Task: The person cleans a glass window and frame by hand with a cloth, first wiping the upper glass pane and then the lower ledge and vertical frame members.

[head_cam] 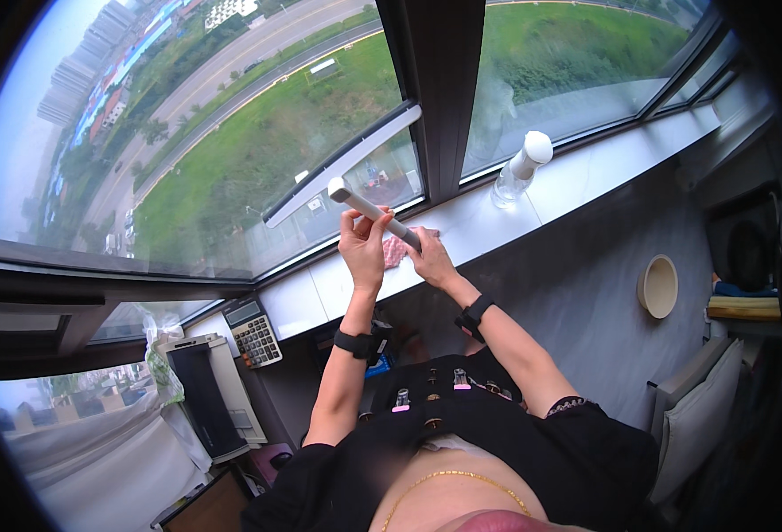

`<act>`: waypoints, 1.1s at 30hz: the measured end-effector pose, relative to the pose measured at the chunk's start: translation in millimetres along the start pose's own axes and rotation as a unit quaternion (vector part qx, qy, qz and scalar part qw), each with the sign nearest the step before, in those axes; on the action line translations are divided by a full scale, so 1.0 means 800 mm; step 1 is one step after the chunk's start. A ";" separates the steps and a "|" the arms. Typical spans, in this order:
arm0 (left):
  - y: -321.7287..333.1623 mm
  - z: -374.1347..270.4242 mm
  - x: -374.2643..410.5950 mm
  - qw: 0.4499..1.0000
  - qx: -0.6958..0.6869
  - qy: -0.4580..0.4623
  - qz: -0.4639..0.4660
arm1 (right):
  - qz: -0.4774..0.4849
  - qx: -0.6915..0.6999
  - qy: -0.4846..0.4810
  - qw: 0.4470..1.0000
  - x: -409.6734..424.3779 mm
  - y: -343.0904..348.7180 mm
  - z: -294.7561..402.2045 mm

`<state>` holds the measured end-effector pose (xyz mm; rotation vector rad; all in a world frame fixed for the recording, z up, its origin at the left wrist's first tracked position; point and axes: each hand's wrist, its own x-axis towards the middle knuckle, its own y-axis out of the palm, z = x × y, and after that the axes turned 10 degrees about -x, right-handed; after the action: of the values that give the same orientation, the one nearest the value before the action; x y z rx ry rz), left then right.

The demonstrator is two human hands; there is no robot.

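A window squeegee spans my two hands, its long white-and-grey head [351, 163] in front of the window pane [284, 133]. Whether its blade touches the glass I cannot tell. My right hand [434, 259] grips the grey lower end of the handle [367, 207]. Higher up, the fingers of my left hand [362, 251] pinch the same handle. Below it, a crumpled pink cloth [396, 251] lies on the white windowsill [484, 233], partly hidden by my hands. To the right, a clear spray bottle with a white top [524, 166] stands on the sill, close to the window frame [440, 100].
A desktop calculator [256, 336] rests at the sill's left end, beside a printer [214, 399]. A white curtain [111, 459] hangs at lower left. On the grey floor [563, 299] stands a cream basin [658, 286]. A chair with a pale cushion [700, 412] is at right.
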<state>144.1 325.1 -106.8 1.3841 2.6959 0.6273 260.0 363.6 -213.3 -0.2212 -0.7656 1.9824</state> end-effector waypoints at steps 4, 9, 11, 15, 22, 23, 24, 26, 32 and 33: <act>-0.017 0.035 -0.015 0.998 -0.002 -0.054 -0.017 | 0.002 0.031 0.046 0.998 -0.025 0.022 -0.024; -0.038 0.060 -0.023 0.998 0.018 -0.062 -0.018 | 0.025 0.038 0.087 0.995 -0.044 0.043 -0.032; -0.043 0.067 -0.027 0.997 0.030 -0.071 -0.019 | 0.029 0.037 0.101 0.994 -0.051 0.052 -0.035; -0.060 0.088 -0.035 0.992 0.073 -0.098 -0.024 | 0.046 0.033 0.134 0.989 -0.076 0.073 -0.046; -0.083 0.129 -0.049 0.983 0.111 -0.141 -0.029 | 0.116 0.038 0.212 0.970 -0.105 0.085 -0.063; -0.084 0.133 -0.051 0.983 0.108 -0.145 -0.038 | 0.124 0.037 0.219 0.967 -0.111 0.086 -0.065; -0.089 0.142 -0.053 0.981 0.104 -0.161 -0.036 | 0.131 0.035 0.224 0.965 -0.118 0.089 -0.070; -0.104 0.158 -0.058 0.977 0.094 -0.190 -0.033 | 0.148 0.031 0.230 0.961 -0.132 0.090 -0.074; -0.095 0.137 -0.076 0.960 0.086 -0.264 -0.012 | 0.217 0.010 0.216 0.952 -0.151 0.058 -0.073; -0.088 0.121 -0.082 0.964 0.061 -0.258 -0.005 | 0.221 0.000 0.206 0.953 -0.149 0.046 -0.069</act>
<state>150.9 269.4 -231.3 1.3273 2.3459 0.0743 320.1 274.8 -297.0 -0.8396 -0.4682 2.2428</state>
